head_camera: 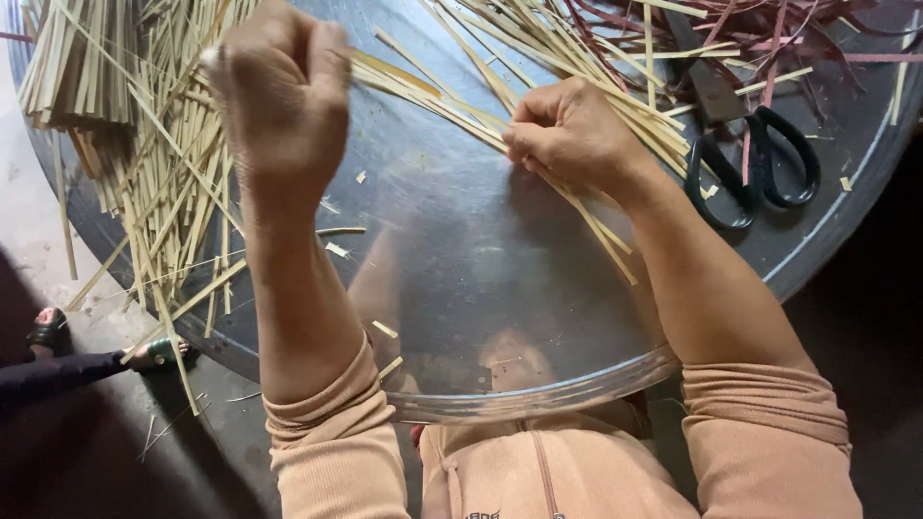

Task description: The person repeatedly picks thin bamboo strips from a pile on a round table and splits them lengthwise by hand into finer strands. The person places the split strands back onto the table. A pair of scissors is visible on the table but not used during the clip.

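Both grips were closed on the same few pale bamboo strips (433,96): the left hand (284,91) was balled into a raised fist around their far end, and the right hand (572,135) pinched them between thumb and fingers closer to the middle of the round metal tray (481,288) that served as the counter. The strips ran taut between the two hands and trailed on past the right wrist, lying on the tray. A loose heap of pale strips (163,173) spread under and beyond the left hand, with reddish dyed strips (769,38) at the far right. Black-handled scissors (750,159) lay just beside the right wrist, blades buried among the strips. Short offcuts (336,248) dotted the bare metal.

Judging from the hold, good work called for even tension so the thin slats stayed flat and side by side without twisting, with the right pinch kept low against the tray as a guide. Pulling hard could split a strip or slice a finger on its edge.
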